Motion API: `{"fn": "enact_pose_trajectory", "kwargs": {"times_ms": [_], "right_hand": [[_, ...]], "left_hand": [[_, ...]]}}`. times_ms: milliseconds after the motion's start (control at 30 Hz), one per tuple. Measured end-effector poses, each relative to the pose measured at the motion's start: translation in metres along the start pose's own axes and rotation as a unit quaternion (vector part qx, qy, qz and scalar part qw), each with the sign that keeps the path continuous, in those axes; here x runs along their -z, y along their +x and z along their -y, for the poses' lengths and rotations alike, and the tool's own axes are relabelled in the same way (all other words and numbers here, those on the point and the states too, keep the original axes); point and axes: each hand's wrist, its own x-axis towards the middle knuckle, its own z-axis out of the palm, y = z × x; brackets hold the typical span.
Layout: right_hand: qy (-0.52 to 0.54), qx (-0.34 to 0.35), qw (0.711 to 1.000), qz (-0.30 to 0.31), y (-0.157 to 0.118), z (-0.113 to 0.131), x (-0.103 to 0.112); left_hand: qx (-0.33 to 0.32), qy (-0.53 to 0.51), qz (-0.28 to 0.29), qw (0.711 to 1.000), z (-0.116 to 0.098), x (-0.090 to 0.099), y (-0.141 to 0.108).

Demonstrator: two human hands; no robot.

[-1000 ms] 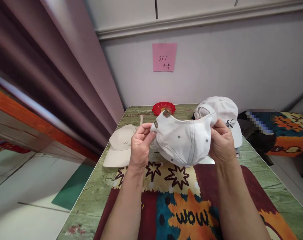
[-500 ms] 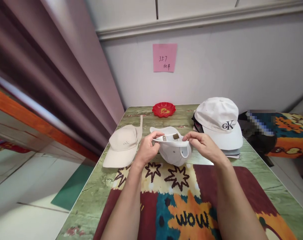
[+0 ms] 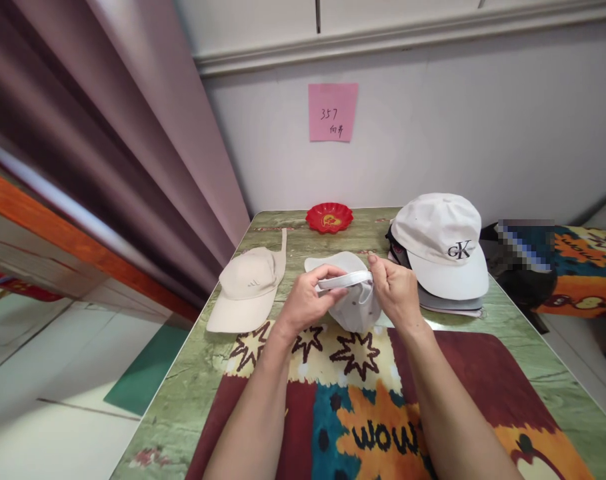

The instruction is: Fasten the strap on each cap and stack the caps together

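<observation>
A white baseball cap rests crown down at the middle of the table, its brim pointing away from me. My left hand pinches the cap's back strap from the left, thumb below and fingers above. On the right, my right hand is closed on the strap's other end, thumb up. The cap's inside is mostly hidden by the strap and my fingers. Left of it lies a beige cap, upright, with a loose strap standing up behind.
A stack of caps with a white CK-lettered cap on top stands at the right. Behind sits a red scalloped dish. A patterned mat covers the front of the green table. A pink note is on the wall.
My right hand has turned and closed around the strap's right end. The strap is now drawn together and lifted between both hands. The other caps have stayed put.
</observation>
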Motion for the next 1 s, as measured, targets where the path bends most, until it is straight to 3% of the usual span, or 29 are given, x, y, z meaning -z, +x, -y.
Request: {"fn": "enact_pose_trajectory", "kwargs": {"times_ms": [67, 267, 433, 533, 733, 1000], "right_hand": [[0.030, 0.025, 0.999, 0.025, 0.000, 0.001, 0.002], [0.094, 0.144, 0.962, 0.210, -0.002, 0.017, 0.017], [0.040, 0.197, 0.941, 0.272, -0.011, 0.040, 0.020], [0.100, 0.144, 0.946, 0.273, -0.012, 0.042, 0.025], [0.169, -0.043, 0.971, 0.162, -0.003, 0.022, 0.028], [0.219, -0.084, 0.956, 0.174, -0.001, 0.012, 0.005]], "left_hand": [[0.005, -0.011, -0.033, 0.999, 0.002, -0.004, 0.001], [0.028, -0.028, -0.110, 0.993, 0.010, -0.005, 0.003], [0.007, -0.013, -0.102, 0.995, 0.009, -0.003, 0.001], [-0.010, -0.024, -0.084, 0.996, 0.008, -0.001, 0.001], [-0.043, -0.025, -0.087, 0.995, 0.008, -0.001, 0.002], [-0.056, 0.000, -0.092, 0.994, 0.006, -0.012, 0.001]]}}
